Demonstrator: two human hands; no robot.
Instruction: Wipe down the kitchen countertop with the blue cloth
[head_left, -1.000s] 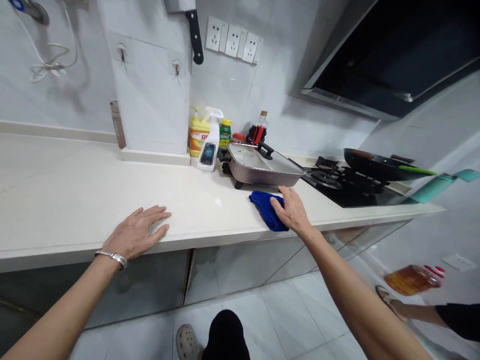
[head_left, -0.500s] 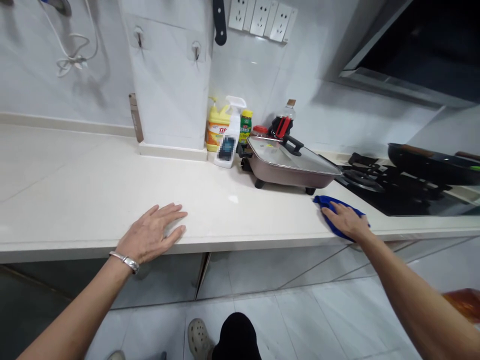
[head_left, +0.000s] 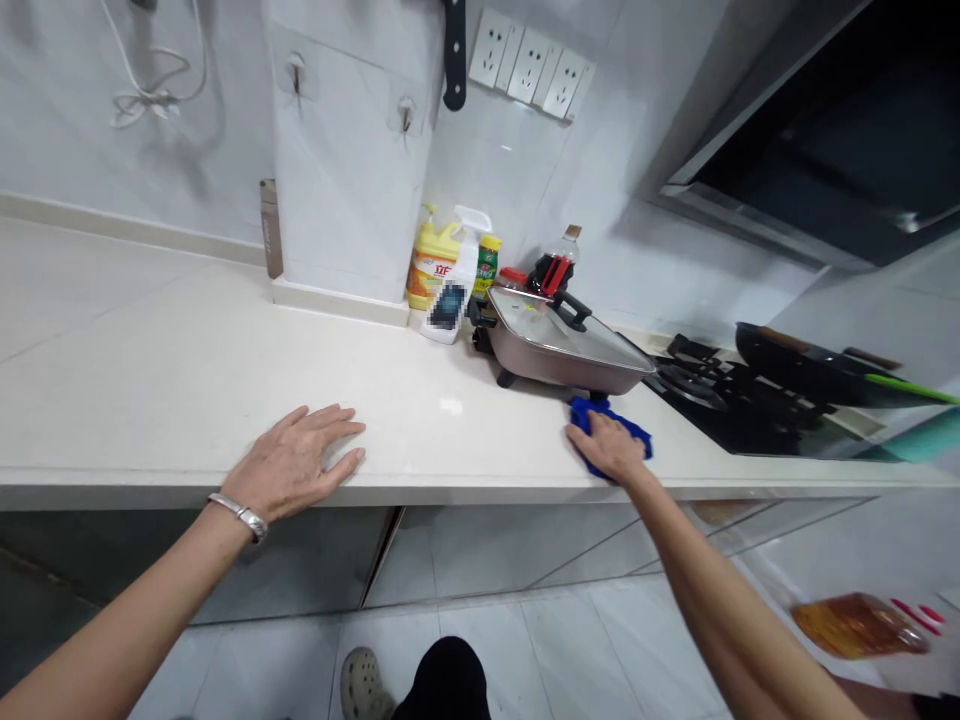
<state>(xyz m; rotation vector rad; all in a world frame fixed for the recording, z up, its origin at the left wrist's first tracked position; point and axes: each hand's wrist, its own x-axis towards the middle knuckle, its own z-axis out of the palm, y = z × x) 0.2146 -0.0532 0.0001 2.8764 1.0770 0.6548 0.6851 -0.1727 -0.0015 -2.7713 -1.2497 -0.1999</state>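
The blue cloth (head_left: 609,440) is a single deep, saturated blue rag, crumpled rather than folded, lying on the pale counter (head_left: 150,370) near its front edge and just in front of the electric skillet (head_left: 559,345), with a corner reaching up toward one of the skillet's feet. The right hand (head_left: 611,448) lies flat on top of it, fingers spread and pressing down, not curled around the fabric (most of the cloth's middle is hidden under the palm). The left hand (head_left: 296,470) rests palm-down on the bare counter well to the left, fingers released and extended, a metal bracelet (head_left: 240,512) at the wrist. Behind the skillet stand one yellow detergent bottle (head_left: 429,270), one white spray bottle (head_left: 456,285), one green-labelled jar (head_left: 487,268) and one dark bottle (head_left: 559,265). One black pan (head_left: 806,360) sits on the gas hob (head_left: 739,415), and three wall sockets (head_left: 529,65) are mounted above.
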